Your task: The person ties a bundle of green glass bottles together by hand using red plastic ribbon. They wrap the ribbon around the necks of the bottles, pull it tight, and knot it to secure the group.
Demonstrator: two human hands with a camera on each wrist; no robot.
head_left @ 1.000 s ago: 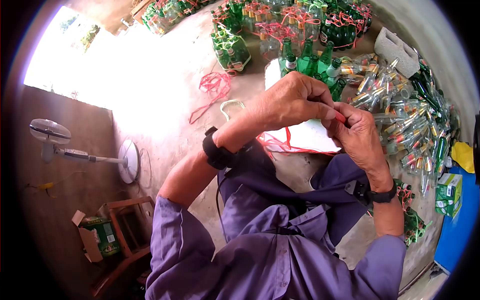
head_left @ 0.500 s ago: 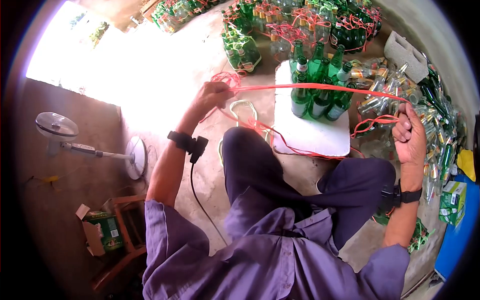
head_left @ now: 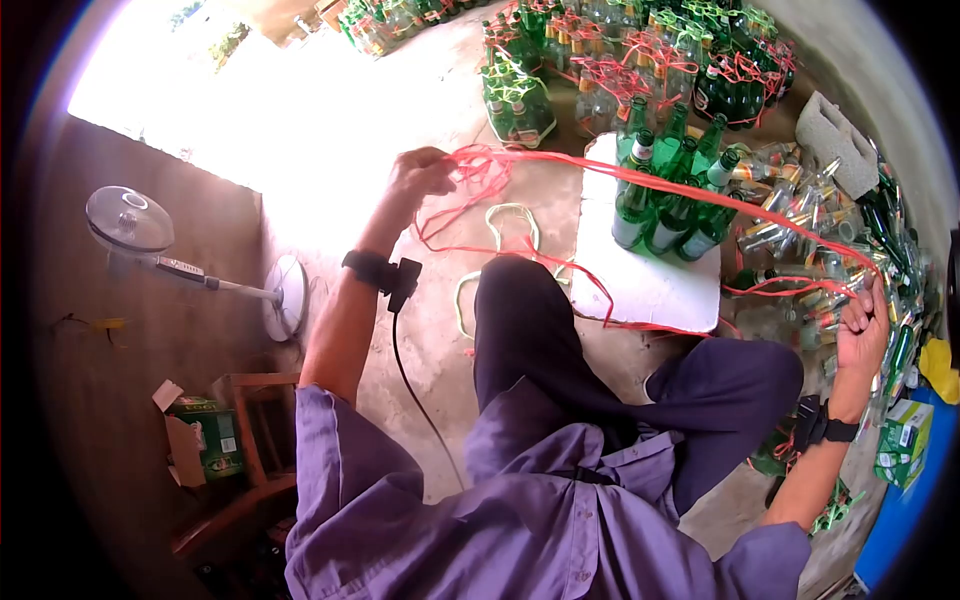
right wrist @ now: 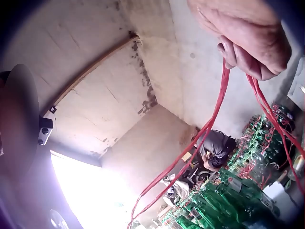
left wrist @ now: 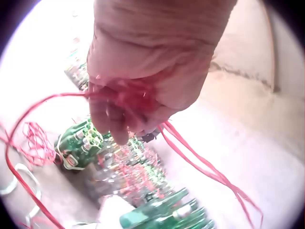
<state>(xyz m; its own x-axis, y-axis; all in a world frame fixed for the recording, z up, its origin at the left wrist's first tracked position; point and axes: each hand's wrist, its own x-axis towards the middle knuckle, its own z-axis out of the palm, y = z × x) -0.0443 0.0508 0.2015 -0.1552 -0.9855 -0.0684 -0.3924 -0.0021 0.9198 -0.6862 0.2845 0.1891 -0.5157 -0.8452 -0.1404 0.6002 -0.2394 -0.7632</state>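
My left hand is raised at the left and grips doubled red plastic twine. The left wrist view shows the twine passing through its curled fingers. Out at the right, my right hand holds the other end of the loop, its fingers curled round the strands; in the right wrist view the twine hangs from them. Between the hands the loop spans across a group of upright green glass bottles. They stand close together on a white board. A loose red strand runs along the board's front edge.
Clear glass bottles lie piled at the right beside a concrete block. Tied bottle bundles stand at the back. Pale green twine lies on the floor. A fan and open carton are at the left.
My hands were together over the board with red twine between the fingers. They have spread wide apart, drawing the twine into a long loop; my right hand has moved further right and lower.
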